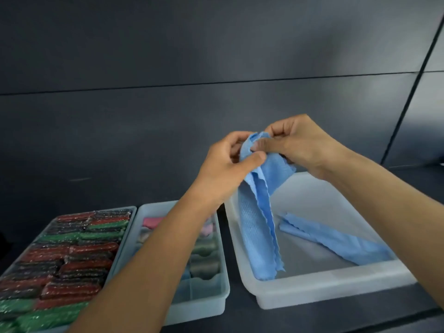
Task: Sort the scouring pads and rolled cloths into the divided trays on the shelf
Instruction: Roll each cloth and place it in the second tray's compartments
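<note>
Left hand (225,169) and right hand (298,145) pinch the folded blue waffle-weave cloth (260,217) at its top, apparently to begin rolling, above the white plastic tub (336,288).

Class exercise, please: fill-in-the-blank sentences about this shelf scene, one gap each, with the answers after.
1. The left hand and right hand hold a cloth coloured ____.
2. A second cloth lies in the white bin on the far ____.
3. The scouring pads are red, black and ____.
4. The rolled cloths sit in the ____ tray.

Answers: blue; right; green; middle.
</note>
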